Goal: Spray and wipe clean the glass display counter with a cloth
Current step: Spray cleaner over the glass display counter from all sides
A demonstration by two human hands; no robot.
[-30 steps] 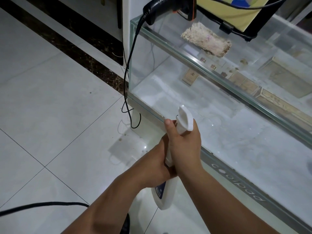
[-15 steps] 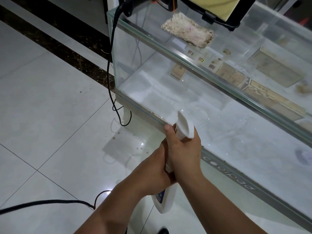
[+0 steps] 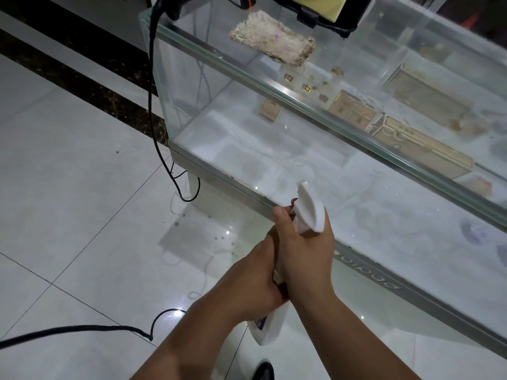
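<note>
As both hands curl tight around the white spray bottle (image 3: 311, 212), we see the right hand (image 3: 304, 250) gripping its neck just under the trigger head, thumb up along the side. The left hand (image 3: 256, 283) clasps the body below, and the two hands press together. The bottle stands nearly upright in front of the desk (image 3: 286, 91), nozzle turned toward its glass front. A shaggy beige cloth (image 3: 271, 39) lies on the glass top near the far corner. Small tan boxes (image 3: 352, 108) sit inside. A black cable (image 3: 150, 100) hangs down the corner to the glossy white tiled floor (image 3: 68, 201).
</note>
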